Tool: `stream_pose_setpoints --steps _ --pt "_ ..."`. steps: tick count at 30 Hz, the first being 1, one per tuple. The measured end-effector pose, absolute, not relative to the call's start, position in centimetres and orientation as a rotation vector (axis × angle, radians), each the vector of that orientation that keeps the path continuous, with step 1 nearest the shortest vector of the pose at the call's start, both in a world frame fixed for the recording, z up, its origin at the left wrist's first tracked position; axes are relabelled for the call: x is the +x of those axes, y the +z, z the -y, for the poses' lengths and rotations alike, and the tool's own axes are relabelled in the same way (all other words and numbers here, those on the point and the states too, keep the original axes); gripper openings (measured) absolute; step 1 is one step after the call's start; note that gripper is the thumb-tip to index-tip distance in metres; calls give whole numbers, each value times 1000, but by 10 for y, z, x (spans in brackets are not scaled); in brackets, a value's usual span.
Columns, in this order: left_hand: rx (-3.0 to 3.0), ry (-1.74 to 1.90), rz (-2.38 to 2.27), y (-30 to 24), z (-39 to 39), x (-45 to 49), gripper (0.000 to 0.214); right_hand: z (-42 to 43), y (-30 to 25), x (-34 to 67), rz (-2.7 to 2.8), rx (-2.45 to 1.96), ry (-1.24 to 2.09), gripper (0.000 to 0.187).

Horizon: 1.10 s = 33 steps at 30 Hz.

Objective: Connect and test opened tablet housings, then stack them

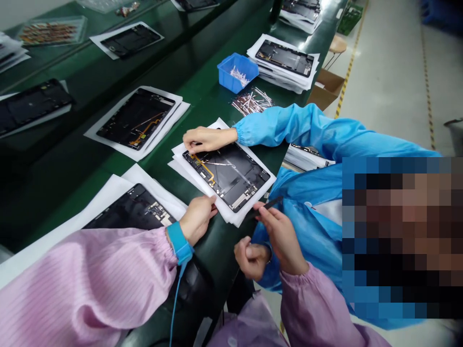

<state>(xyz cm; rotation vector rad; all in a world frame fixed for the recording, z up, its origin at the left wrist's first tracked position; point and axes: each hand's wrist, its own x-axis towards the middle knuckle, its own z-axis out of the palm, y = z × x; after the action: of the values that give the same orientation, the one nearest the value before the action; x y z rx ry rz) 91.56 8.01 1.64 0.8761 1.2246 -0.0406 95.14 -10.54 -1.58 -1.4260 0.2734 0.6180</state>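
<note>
My left hand, in a pink sleeve with a blue wrist strap, pinches the near left edge of the white paper sheets. On these sheets lies an opened black tablet housing, with an orange flex cable along its left side. My right hand is closed around dark tweezers, held just off the sheets' near right corner. A co-worker's hand in a blue sleeve works at the housing's upper left corner. The co-worker's other hand is curled beside my right hand.
Another black housing lies on paper at my left, and one more sits farther back. Beyond the co-worker's arm are a blue bin, loose strips and a stack of papers with a housing. The co-worker sits close on the right.
</note>
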Motion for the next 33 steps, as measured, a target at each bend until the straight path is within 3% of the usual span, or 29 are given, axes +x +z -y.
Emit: stream_pose_setpoints --steps 1,5,11,14,18,26,33 --pt "911 -9 -1173 23 -80 914 9 107 -14 955 -206 -1470 543 30" --pt "972 213 -1071 42 -86 910 32 106 -6 987 85 -1674 333 16" --pt "888 145 -1186 15 -93 922 2 79 -16 1063 432 -2345 -31 17" --pt "933 117 -1229 3 -96 926 11 66 -23 1091 478 -2476 79 15" --pt "985 76 -1260 0 -101 926 18 61 -27 1108 488 -2466 263 7" --pt "1033 121 -1238 4 -98 922 19 60 -25 1098 702 -2456 16 5" --pt "977 135 -1266 11 -96 921 12 57 -24 1096 552 -2255 89 6"
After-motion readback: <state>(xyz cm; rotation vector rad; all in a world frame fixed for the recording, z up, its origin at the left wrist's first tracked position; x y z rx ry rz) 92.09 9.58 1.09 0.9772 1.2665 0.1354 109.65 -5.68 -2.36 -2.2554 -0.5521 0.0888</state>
